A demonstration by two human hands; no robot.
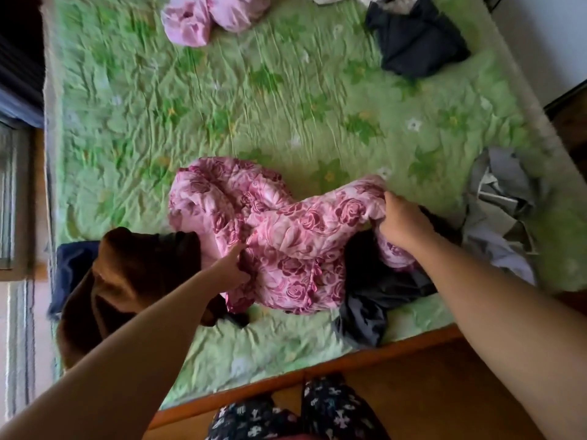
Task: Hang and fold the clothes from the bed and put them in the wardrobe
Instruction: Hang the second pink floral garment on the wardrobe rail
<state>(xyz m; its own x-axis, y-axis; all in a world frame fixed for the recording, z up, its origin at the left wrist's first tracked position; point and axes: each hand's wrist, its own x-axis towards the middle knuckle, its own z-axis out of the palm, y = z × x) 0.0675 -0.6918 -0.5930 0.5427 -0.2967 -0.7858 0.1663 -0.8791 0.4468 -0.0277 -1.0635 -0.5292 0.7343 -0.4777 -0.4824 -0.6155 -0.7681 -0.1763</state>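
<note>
A pink garment with a dark rose print [279, 227] lies crumpled near the front edge of the bed with the green flowered cover [286, 96]. My left hand [230, 268] pinches its lower left part. At the garment's right end, my right hand [401, 222] grips a bunch of the fabric. A dark grey garment [374, 300] lies partly under it on the right. A brown garment [127, 274] lies to the left, over something dark blue [73, 265].
A light pink garment [206, 17] and a dark navy one [416, 42] lie at the far side of the bed. A grey garment [498, 211] lies at the right edge. The wooden bed frame [317, 373] runs in front of my legs [305, 414].
</note>
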